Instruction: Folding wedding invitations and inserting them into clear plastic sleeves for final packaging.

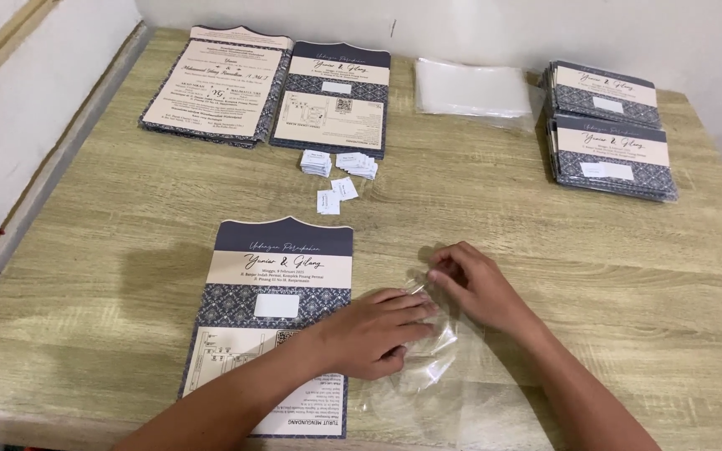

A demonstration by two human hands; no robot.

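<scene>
A clear plastic sleeve [440, 380] lies on the wooden table [545, 217] near its front edge. My left hand [375, 330] rests flat on the sleeve's left part, its wrist over the lower right corner of an unfolded navy and cream invitation card [277, 292]. My right hand [474, 280] pinches the sleeve's top edge between fingertips. The card lies flat just left of the sleeve, with a white blank label in its middle.
At the back stand two stacks of unfolded cards [215, 83] [333, 96], a pile of clear sleeves [474, 88], and a stack of sleeved cards [610, 129] at the right. Several small white labels [336, 171] lie scattered mid-table. A wall borders the left.
</scene>
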